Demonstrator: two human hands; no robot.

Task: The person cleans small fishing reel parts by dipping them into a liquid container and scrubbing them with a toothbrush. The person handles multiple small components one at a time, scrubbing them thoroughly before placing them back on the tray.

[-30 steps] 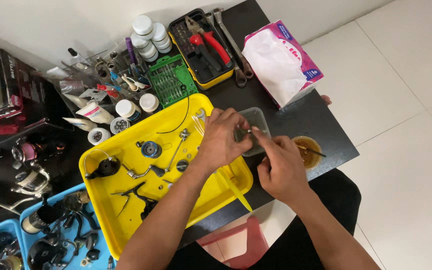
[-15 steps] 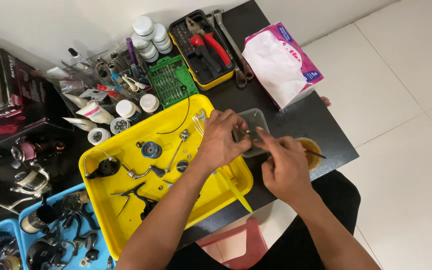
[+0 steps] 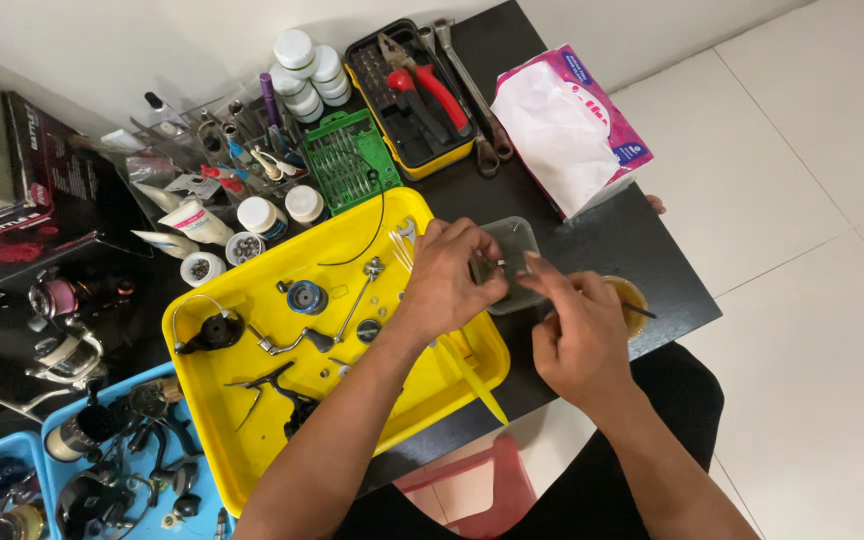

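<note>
Caution: left hand (image 3: 447,285) pinches a small metal part (image 3: 495,264) over the clear container (image 3: 512,262); right hand (image 3: 577,330), fingers loosely curled, empty; a slackened pinch could drop it.

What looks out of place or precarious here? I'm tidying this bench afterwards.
The yellow tray juts over the black table's front edge, and a yellow strip pokes out past its rim. Nothing looks spilled.

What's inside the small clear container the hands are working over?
The clear container looks mostly empty. The left hand pinches a small metal part over it, the right hand beside; fingers cover its near side.
</note>
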